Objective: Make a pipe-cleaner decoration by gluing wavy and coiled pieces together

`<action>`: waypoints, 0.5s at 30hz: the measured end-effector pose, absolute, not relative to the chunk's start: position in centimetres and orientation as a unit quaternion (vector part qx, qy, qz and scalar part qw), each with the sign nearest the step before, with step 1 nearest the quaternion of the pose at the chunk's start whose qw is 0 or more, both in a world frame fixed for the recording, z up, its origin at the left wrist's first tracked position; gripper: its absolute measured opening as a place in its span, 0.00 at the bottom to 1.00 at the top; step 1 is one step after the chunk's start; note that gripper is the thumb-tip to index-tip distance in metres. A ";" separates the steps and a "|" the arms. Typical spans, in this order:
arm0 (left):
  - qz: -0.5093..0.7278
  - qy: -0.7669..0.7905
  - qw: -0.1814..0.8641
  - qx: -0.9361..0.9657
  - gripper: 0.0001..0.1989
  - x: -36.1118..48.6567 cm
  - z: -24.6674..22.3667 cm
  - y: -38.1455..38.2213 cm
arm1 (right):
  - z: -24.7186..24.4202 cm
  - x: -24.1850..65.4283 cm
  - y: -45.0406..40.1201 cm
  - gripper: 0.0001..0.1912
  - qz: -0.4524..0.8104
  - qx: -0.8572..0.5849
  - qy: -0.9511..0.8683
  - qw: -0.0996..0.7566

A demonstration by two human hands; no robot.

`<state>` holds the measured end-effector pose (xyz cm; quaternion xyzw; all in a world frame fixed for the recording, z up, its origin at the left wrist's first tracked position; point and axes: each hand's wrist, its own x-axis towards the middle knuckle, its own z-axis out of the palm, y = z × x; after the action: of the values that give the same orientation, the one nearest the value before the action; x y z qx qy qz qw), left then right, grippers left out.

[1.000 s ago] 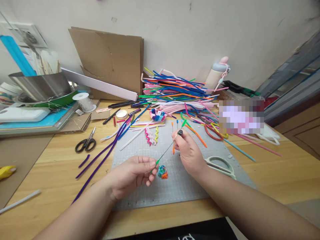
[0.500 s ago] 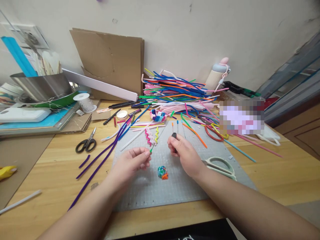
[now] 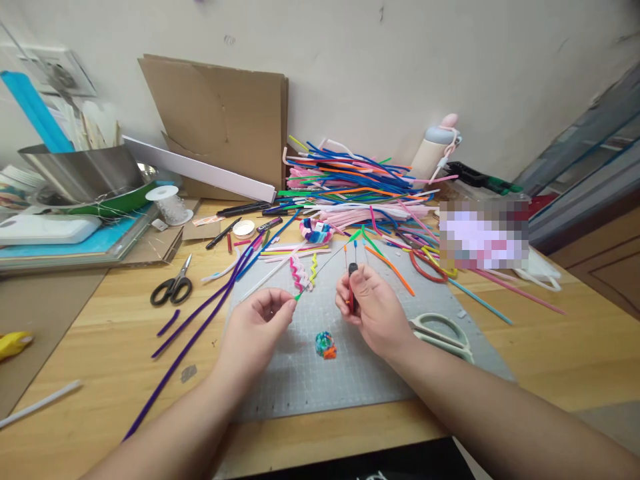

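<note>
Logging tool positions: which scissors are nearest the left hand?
The black-handled pair, on the wooden tabletop left of the grey mat. The pale-green-handled scissors and the red handle are over on the right hand's side.

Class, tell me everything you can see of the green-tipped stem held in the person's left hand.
The green-tipped stem is thin, dark and roughly straight, and looks like wire. Both ends are bright green: the near end is small and partly hidden by fingers; the far end looks wider. The left hand pinches the near end between thumb and fingers, and the stem slants away, up and rightward in the picture, over the grey mat. Whether its far end touches anything is unclear.
</note>
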<state>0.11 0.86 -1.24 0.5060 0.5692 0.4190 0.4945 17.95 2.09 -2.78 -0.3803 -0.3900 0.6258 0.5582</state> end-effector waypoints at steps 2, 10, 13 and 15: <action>0.418 0.573 0.479 0.517 0.10 0.1 -1.3 0.8 | -2.7 18.0 2.1 0.22 0.616 -0.393 -0.396 0.557; 0.412 0.589 0.375 0.585 0.07 -0.2 -1.7 0.3 | -2.5 18.1 1.9 0.20 0.597 -0.408 -0.397 0.565; 0.397 0.598 0.343 0.606 0.06 0.0 -1.3 0.2 | -2.5 18.0 1.9 0.20 0.600 -0.409 -0.389 0.567; 0.386 0.602 0.325 0.619 0.06 0.1 -1.1 0.2 | -2.4 18.0 1.8 0.20 0.602 -0.416 -0.383 0.564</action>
<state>0.08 0.20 -1.13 0.6194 0.6019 0.3857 0.3245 18.00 1.80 -2.36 -0.4161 -0.3829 0.6016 0.5642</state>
